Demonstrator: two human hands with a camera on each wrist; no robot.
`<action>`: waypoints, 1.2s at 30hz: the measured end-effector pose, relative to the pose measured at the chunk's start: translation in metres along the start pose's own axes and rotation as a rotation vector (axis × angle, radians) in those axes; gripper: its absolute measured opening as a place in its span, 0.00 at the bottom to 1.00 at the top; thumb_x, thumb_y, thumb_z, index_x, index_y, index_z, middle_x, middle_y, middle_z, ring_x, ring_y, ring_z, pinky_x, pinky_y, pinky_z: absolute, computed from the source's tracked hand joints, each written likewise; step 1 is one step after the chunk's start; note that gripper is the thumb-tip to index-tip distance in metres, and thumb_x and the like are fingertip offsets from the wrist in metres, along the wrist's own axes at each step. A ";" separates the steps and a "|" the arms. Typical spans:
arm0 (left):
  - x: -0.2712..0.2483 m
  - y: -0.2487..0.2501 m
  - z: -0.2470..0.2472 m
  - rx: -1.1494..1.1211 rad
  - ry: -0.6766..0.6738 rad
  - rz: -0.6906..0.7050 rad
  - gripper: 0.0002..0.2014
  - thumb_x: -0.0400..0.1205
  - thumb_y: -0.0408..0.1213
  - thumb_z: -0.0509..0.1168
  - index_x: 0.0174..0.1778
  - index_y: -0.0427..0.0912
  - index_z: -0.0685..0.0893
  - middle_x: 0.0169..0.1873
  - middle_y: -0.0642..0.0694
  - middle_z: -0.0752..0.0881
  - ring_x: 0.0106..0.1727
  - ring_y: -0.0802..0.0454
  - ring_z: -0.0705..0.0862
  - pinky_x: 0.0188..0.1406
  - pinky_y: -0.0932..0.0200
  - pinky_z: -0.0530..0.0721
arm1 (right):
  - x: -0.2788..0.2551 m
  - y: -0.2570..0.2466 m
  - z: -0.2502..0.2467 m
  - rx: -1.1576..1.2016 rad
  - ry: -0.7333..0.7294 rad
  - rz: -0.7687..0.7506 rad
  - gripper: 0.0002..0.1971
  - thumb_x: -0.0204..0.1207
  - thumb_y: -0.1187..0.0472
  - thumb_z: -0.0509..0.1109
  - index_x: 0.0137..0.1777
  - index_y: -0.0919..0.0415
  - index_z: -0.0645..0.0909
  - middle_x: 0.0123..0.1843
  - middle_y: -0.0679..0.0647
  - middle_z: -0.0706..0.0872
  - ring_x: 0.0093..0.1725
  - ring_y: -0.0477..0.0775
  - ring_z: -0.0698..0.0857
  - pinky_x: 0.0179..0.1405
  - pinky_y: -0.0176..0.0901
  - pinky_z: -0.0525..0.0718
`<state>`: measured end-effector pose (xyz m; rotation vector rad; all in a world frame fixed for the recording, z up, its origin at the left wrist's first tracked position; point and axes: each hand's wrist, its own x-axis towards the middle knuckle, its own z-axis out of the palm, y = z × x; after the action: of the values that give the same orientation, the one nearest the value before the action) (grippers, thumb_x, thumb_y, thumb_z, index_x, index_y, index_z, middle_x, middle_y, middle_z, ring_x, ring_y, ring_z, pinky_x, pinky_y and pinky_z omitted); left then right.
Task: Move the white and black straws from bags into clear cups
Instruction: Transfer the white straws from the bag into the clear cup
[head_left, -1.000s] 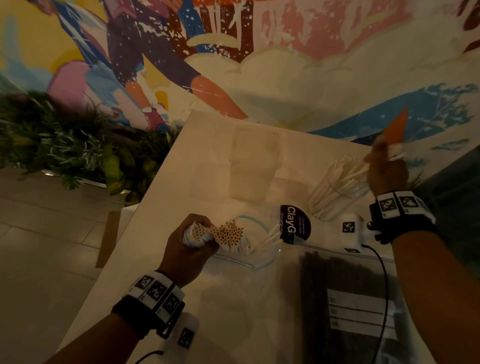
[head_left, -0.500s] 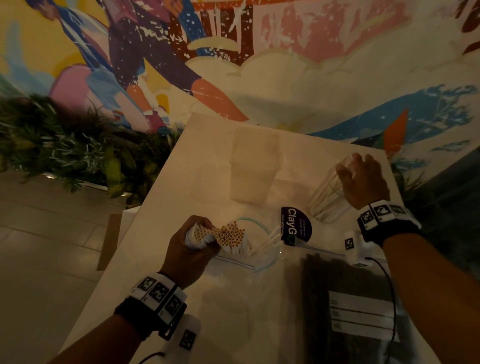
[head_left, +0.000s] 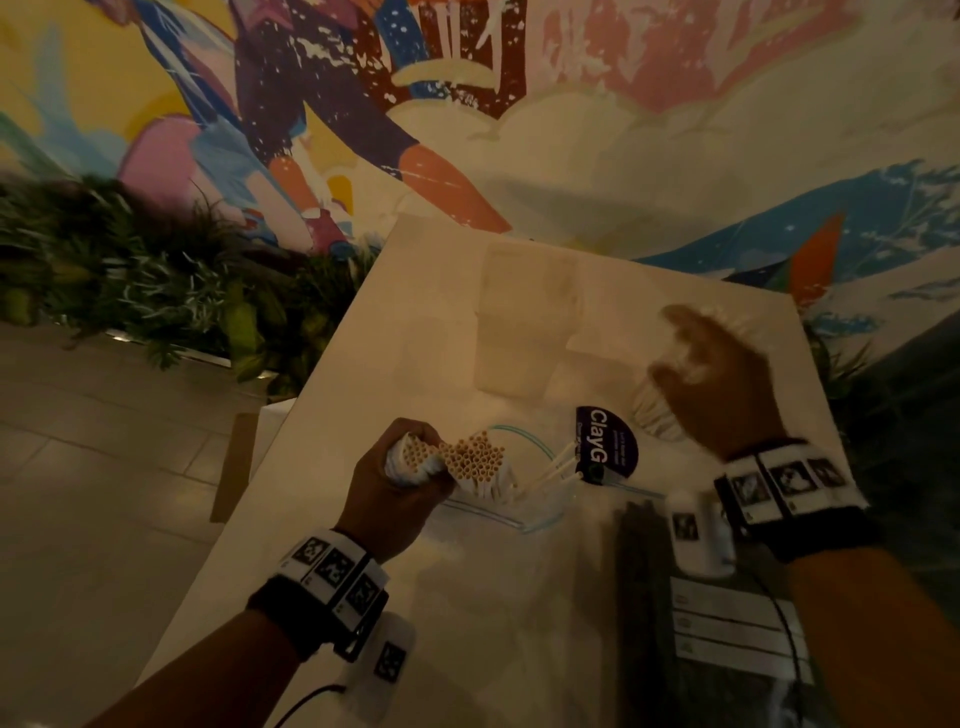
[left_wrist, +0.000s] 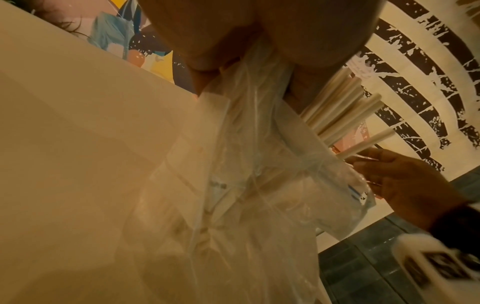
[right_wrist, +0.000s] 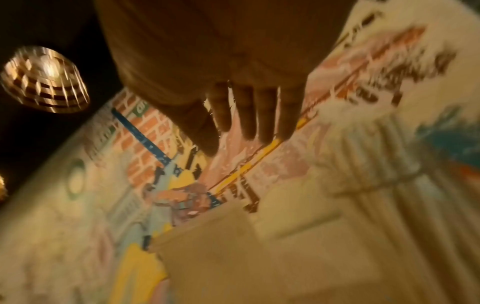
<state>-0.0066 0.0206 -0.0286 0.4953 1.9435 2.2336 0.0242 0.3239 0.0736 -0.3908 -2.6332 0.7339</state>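
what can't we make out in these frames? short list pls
- Cup of white straws: head view, mostly hidden behind the blurred right hand; fill level unknown.
- Black straws bag: head view, dim and cut by the bottom edge; count unreadable.
- Second clear cup: head view, faint; contents unclear.
- Right wrist view: motion blur; fingers straight, the cup is smeared.
- Left hand: left wrist view shows only the palm; finger placement on the white straws is hidden.

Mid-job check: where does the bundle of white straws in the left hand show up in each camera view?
Head: white straws left of centre, open ends up, gripped by the left hand.
Left wrist: upper right, fanning out of the clear bag.
Right wrist: not in it.
Shared landmark: the painted mural.
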 end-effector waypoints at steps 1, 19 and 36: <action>0.000 0.000 0.000 0.018 -0.004 0.006 0.14 0.65 0.41 0.75 0.42 0.42 0.80 0.39 0.34 0.84 0.43 0.36 0.85 0.38 0.46 0.86 | -0.016 -0.011 0.004 0.117 -0.162 0.046 0.33 0.72 0.67 0.72 0.77 0.51 0.69 0.71 0.43 0.74 0.66 0.52 0.78 0.59 0.37 0.75; 0.001 0.004 0.000 0.351 -0.368 0.020 0.55 0.53 0.63 0.79 0.76 0.67 0.59 0.72 0.73 0.67 0.74 0.69 0.68 0.73 0.68 0.68 | -0.110 -0.079 0.108 0.628 -0.307 0.105 0.30 0.72 0.59 0.76 0.67 0.33 0.68 0.58 0.24 0.78 0.59 0.25 0.79 0.59 0.29 0.80; -0.001 -0.005 0.003 0.094 -0.127 0.115 0.20 0.67 0.43 0.79 0.52 0.47 0.80 0.49 0.51 0.85 0.52 0.46 0.86 0.49 0.45 0.87 | -0.102 -0.071 0.119 0.847 -0.126 0.276 0.15 0.72 0.69 0.76 0.51 0.46 0.86 0.53 0.49 0.90 0.56 0.43 0.88 0.61 0.39 0.84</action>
<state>-0.0052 0.0236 -0.0333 0.7602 2.0090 2.1244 0.0530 0.1772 -0.0109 -0.4542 -2.1132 1.8886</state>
